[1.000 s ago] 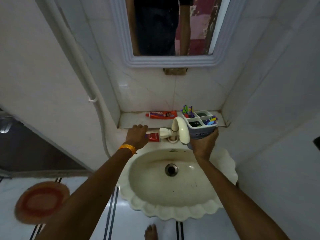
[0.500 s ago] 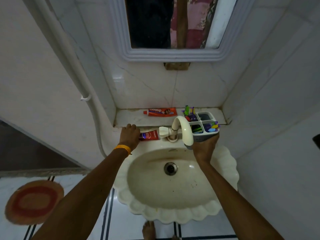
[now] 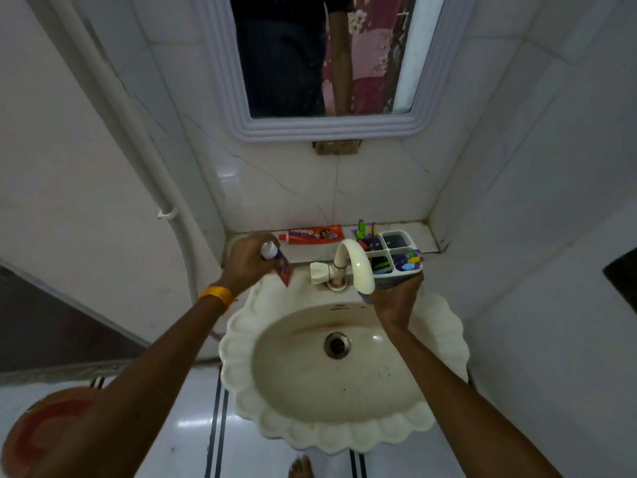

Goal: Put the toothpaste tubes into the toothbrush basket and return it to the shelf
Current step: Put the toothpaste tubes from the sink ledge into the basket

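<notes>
Gripping a small red toothpaste tube (image 3: 284, 272) cap-up, the left hand (image 3: 249, 263) is closing its fingers (image 3: 256, 248) round the top end above the sink (image 3: 341, 439) rim. Just right of the tap (image 3: 356, 267), the right hand (image 3: 396, 298) is clasping the toothbrush basket (image 3: 396, 255) from below. Farther back, an orange toothpaste tube (image 3: 315, 234) is lying flat on the shelf (image 3: 422, 236).
</notes>
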